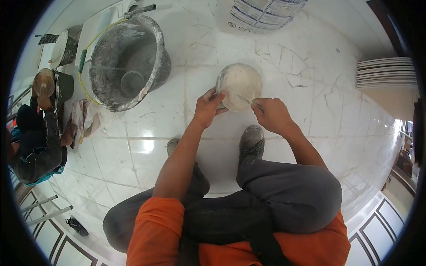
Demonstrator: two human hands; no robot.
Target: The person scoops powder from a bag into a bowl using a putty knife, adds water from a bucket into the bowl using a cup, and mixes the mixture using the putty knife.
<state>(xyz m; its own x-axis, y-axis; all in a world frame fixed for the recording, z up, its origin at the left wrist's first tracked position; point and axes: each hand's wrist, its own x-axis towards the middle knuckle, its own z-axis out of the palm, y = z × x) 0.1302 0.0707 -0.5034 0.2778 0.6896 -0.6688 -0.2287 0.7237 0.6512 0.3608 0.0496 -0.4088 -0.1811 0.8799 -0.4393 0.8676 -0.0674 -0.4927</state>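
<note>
A round bowl [219, 80] stands on the floor in front of my feet, filled with a pale cream powder or paste [242, 82]. My left hand [209, 108] grips the bowl's near left side, thumb over the rim and fingers underneath. At the near right rim, my right hand [271, 115] is closed around a thin tool [243, 98], whose tip reaches into the cream material. The tool's working end is partly buried, so its kind cannot be made out.
A large mortar-stained bucket [160, 42] stands on the tiled floor [177, 119] at the upper left. A printed sack [262, 15] is at the top, and stacked tiles [385, 73] are at the right. Another person [37, 142] works at the far left, near a ladder [44, 208].
</note>
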